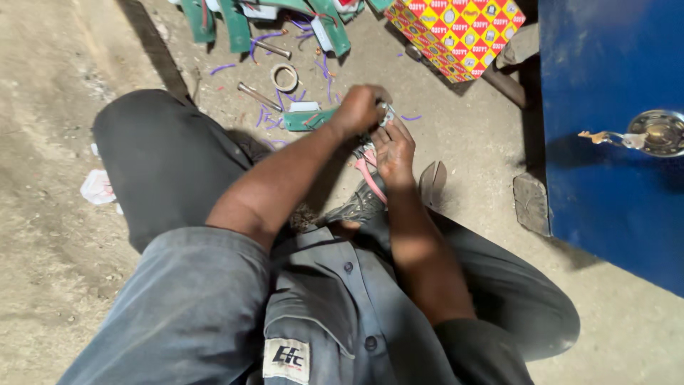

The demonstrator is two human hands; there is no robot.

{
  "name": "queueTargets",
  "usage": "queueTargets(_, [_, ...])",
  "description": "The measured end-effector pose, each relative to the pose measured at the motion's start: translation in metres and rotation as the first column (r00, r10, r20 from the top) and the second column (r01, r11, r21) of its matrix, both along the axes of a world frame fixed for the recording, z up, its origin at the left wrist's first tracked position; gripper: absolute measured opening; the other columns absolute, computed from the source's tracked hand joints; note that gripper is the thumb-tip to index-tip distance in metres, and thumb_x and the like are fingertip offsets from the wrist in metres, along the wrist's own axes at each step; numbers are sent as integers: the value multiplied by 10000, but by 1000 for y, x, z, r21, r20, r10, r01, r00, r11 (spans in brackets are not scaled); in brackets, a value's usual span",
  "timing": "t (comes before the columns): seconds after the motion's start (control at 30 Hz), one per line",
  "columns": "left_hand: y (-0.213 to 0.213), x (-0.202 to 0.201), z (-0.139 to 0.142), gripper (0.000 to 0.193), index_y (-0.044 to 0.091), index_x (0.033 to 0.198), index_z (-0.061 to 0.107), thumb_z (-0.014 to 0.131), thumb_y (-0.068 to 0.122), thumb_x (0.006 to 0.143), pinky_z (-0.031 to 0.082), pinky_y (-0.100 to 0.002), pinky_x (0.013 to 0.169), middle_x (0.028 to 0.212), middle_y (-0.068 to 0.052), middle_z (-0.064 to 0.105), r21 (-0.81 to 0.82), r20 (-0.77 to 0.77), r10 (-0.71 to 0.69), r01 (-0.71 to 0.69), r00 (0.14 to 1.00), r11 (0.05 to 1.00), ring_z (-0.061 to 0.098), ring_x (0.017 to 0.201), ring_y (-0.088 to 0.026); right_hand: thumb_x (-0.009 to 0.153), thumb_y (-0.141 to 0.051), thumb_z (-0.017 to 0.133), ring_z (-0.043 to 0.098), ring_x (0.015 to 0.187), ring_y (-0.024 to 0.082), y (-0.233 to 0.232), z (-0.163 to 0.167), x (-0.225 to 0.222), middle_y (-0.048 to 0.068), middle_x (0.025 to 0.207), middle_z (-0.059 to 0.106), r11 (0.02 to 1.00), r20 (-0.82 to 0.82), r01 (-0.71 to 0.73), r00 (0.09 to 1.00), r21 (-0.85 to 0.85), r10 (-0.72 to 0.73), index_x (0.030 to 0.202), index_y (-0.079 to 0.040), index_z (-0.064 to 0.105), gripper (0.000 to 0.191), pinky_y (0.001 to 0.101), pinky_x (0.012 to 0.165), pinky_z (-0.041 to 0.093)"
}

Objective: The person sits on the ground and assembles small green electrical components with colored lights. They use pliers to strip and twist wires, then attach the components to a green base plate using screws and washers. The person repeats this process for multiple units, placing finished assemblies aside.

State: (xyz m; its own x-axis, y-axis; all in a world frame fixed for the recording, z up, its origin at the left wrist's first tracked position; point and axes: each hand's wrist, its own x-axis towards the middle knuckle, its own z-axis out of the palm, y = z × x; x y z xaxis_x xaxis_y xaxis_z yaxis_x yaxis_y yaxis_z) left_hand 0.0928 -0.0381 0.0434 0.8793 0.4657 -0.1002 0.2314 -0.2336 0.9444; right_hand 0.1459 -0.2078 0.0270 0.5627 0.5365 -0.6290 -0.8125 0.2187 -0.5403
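Seated on the concrete floor. Left hand closed around a small metal part, fingers curled tight on it. Right hand just below, fingers narrow, steadying the same part and pinching pink wires. Seemingly mid-assembly: purple wire offcuts scattered far left, green panels and a tape roll lying untouched beyond.
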Motion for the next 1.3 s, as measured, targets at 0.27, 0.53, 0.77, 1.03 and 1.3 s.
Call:
queueTargets(0.27, [7,-22,37,208,25,939,746,735,61,734,565,-440,820,948,-198,722,191,92,16,-34,996,981,703,891,-388,970,1,590,655,1124,252,34,4,3,138,1192,665,996,51,93,994,-5,-93,1283,26,581,314,349,966,546])
queueTargets(0.53, [10,-37,60,166,29,892,728,740,60,729,553,-479,774,901,-202,694,396,119,48,-92,992,914,684,858,-413,985,22,599,651,1121,284,60,28,3,178,1187,644,992,128,98,986,81,-108,1258,45,583,274,366,1017,544])
queueTargets(0.77, [10,-38,55,126,61,868,759,750,105,751,574,-465,771,840,-196,719,339,-30,227,-204,973,918,718,801,-388,967,-12,570,674,1123,302,70,51,3,205,1219,677,998,127,27,991,65,-35,1185,15,578,220,410,989,560])
queueTargets(1.03, [11,-39,61,256,26,848,727,855,214,729,567,-480,741,809,-212,718,292,-140,272,-223,952,930,716,783,-391,957,3,597,705,984,258,70,49,1,209,1172,703,995,177,-97,980,36,89,1144,-6,591,188,353,838,595])
queueTargets(1.3, [14,-51,73,441,48,1071,612,874,110,721,543,-459,831,1059,-173,622,220,6,151,-149,988,964,662,984,-391,984,-72,542,576,745,173,67,45,4,86,992,684,989,77,-122,990,82,116,1043,-81,596,81,283,624,450])
